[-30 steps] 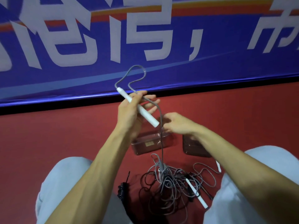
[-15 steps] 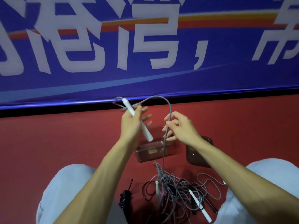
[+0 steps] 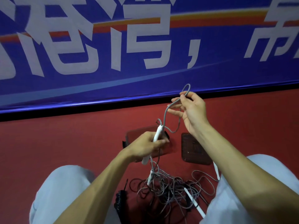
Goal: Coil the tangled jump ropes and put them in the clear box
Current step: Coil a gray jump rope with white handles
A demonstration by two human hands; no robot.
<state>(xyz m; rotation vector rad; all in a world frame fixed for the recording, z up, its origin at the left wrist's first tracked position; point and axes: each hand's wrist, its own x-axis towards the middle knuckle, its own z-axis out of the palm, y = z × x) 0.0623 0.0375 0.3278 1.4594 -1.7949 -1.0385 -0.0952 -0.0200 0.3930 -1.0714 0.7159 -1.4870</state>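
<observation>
My left hand (image 3: 148, 147) grips a white jump-rope handle (image 3: 157, 132) that points up and away over the clear box (image 3: 131, 137) on the red floor. The grey rope (image 3: 165, 113) rises from the handle's top to my right hand (image 3: 190, 110), which pinches a small loop of it, held higher and to the right. More grey rope drops from my left hand into the tangled pile (image 3: 169, 189) between my knees. Other white handles (image 3: 195, 202) lie in that pile.
The box's clear lid (image 3: 192, 149) lies flat right of the box. A black coiled cord (image 3: 120, 201) sits by my left knee. A blue banner (image 3: 145, 46) with white characters stands close behind the box. My light-trousered knees (image 3: 58, 191) flank the pile.
My left hand has lowered the handle to just above the box. My right hand has risen up and right, drawing the rope into a loop.
</observation>
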